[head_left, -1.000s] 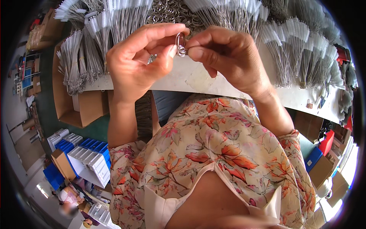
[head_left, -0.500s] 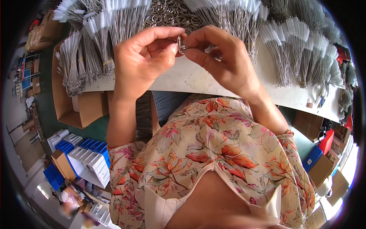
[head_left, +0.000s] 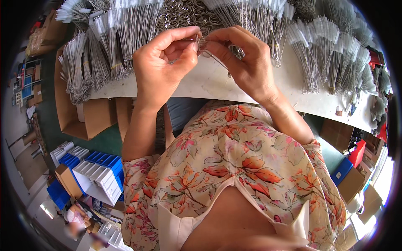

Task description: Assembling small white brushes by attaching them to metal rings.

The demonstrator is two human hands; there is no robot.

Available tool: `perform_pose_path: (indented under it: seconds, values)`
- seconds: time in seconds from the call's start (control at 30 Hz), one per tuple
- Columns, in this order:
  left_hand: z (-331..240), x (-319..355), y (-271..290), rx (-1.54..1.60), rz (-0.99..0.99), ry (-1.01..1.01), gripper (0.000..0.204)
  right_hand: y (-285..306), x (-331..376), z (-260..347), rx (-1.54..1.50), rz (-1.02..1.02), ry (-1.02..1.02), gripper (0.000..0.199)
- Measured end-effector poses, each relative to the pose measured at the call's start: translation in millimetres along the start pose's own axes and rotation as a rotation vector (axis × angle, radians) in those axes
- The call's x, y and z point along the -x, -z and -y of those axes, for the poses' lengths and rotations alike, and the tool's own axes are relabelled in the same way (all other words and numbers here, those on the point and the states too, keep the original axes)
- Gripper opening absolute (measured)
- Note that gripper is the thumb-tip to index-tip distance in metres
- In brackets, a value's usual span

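Above the table's near edge, my left hand (head_left: 165, 65) pinches a shiny metal split ring (head_left: 197, 39) between thumb and forefinger. My right hand (head_left: 248, 62) meets it from the other side, thumb and forefinger closed on a thin metal wire (head_left: 217, 59) at the ring. That wire slants down below the right thumb; its far end is partly hidden. More shiny metal rings (head_left: 239, 52) show under the curled right fingers. Just beyond both hands lies a heap of loose metal rings (head_left: 188, 13).
Bundles of thin wire-handled brushes with white bristles (head_left: 140, 25) flank the ring heap, with more bundles (head_left: 312, 54) on the right of the white table (head_left: 184, 88). A cardboard box (head_left: 86, 119) stands below the left edge. Blue and white bins (head_left: 98, 178) are farther left.
Both hands have shifted slightly; the left has turned a little and moved right. The thin wire now shows slanting below the right thumb, and the fingers have shifted on the ring.
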State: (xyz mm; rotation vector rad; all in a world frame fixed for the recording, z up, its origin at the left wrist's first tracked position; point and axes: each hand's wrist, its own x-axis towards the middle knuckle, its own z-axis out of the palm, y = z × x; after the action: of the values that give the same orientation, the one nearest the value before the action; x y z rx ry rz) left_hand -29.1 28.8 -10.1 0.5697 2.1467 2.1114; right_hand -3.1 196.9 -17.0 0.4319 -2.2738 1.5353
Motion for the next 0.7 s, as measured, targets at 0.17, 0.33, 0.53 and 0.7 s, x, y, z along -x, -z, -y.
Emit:
perform_pose_path:
  seconds: [0.17, 0.33, 0.53, 0.7]
  values:
    - [2, -2, -5, 0.014, -0.044, -0.004, 0.026, -9, 3, -9, -0.022, -0.112, 0.058, 0.015]
    - [4, 1, -7, -0.027, -0.068, -0.105, 0.028, -8, 3, -2, -0.497, -0.094, -0.357, 0.015]
    - [8, 4, -8, -0.097, -0.002, -0.264, 0.03, -9, 5, 0, -0.358, -0.132, -0.289, 0.014]
    - [5, 6, -10, -0.068, -0.021, -0.184, 0.029, -3, 4, -2, -0.041, -0.115, -0.009, 0.017]
